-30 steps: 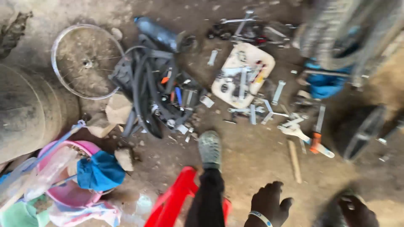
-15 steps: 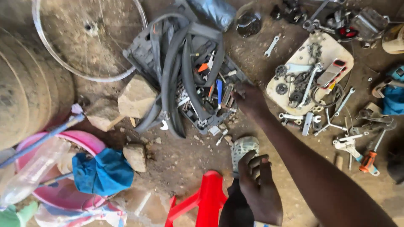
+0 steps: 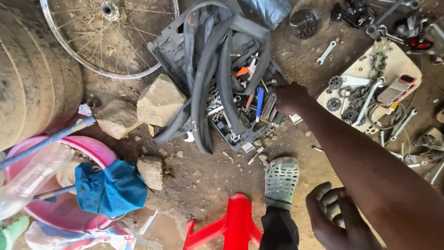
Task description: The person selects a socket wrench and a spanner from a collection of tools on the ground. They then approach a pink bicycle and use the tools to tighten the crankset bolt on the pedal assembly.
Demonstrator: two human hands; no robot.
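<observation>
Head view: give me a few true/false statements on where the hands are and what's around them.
1. The right hand reaches into the black tool tray. True.
2. The left hand holds a spanner. False: it holds no tool and hangs low near the sandal.
3. Black inner tubes lie draped over the tray. True.
4. The bicycle wheel stands upright against a wall. False: it lies flat on the dirt.
5. A blue cloth rests on the rim of the pink basin. True.
6. The stool is green. False: it is red.
</observation>
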